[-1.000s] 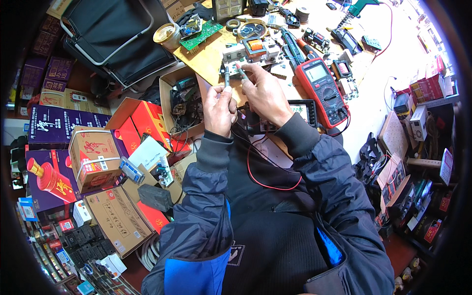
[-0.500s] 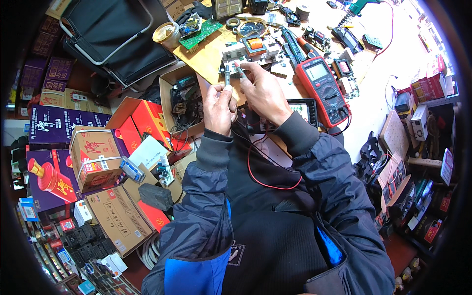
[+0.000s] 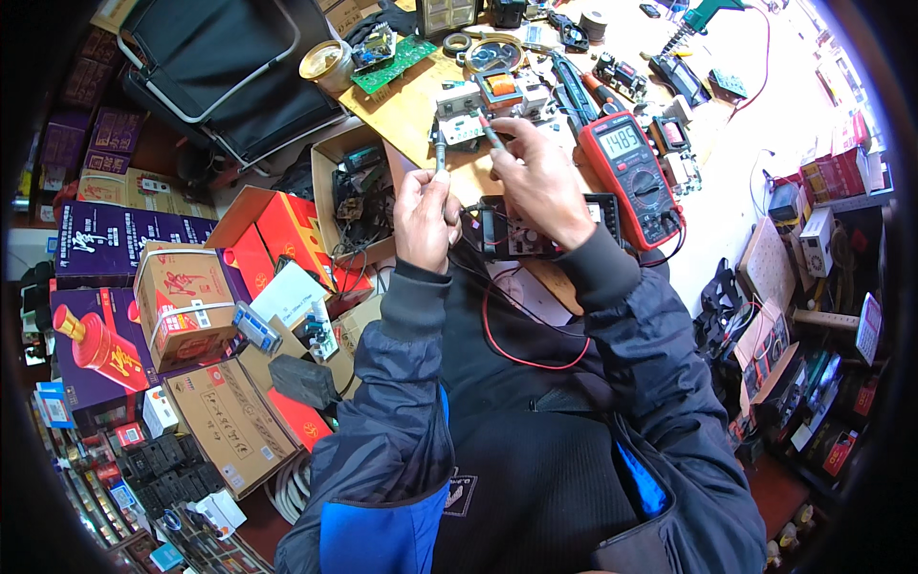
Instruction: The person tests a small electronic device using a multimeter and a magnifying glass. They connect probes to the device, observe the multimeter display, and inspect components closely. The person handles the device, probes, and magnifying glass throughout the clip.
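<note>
Red-tipped probe [image 3: 491, 133], pinched by the curled right hand [image 3: 543, 182], has shifted rightward; the curled left hand [image 3: 426, 216] grips a dark probe [image 3: 440, 151]. The circuit board [image 3: 462, 130] lies just beyond both; to their right, a red multimeter [image 3: 635, 184] shows a new reading.

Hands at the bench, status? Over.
Left hand holding dark probe; right hand holding red-tipped probe. Both near circuit board, contact unclear. Red multimeter beside right hand.

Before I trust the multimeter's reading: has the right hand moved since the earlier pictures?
Yes. Judged against the red multimeter, the right hand has shifted to the right, narrowing the gap between them.
</note>
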A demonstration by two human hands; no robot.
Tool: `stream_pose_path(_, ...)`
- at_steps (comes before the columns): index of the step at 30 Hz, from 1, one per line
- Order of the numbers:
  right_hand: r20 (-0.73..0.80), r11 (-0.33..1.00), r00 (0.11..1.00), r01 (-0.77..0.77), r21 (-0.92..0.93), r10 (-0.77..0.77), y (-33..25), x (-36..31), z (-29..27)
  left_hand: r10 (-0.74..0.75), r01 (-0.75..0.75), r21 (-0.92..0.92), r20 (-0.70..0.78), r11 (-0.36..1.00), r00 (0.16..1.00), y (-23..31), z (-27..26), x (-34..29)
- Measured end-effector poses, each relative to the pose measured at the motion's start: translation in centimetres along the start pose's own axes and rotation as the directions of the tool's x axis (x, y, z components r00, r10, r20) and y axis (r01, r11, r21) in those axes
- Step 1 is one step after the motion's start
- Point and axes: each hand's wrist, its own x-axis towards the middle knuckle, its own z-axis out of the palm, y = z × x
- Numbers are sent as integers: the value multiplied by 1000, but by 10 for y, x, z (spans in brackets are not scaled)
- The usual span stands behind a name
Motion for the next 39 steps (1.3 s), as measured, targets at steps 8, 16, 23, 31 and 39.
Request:
stream_pose_path(8, 75, 957, 997, -46, 287, 25, -28, -54, -44, -33, 39, -55, 107, 998, 994, 17, 0, -49)
stream_pose_path(16, 287, 836, 951, -249, 489, 116, -36, -111, -47, -66, 37, 78, 411, 996, 909, 19, 31, -109)
stream_pose_path(23, 199, 820, 971, -218, 529, 130, -26, -141, -71, -100, -136, 393, 524, 909, 846, 29, 31, -112)
stream_pose_path(31, 191, 732, 948, -318, 603, 254, -1, -191, -112, 100, -105, 151, 38, 983, 994, 36, -20, 20)
stream_pose_path(39, 255, 697, 914, -405, 591, 315, 14, -220, -122, 532, -549, 778, 339, 305, 776, 44, -10, 108)
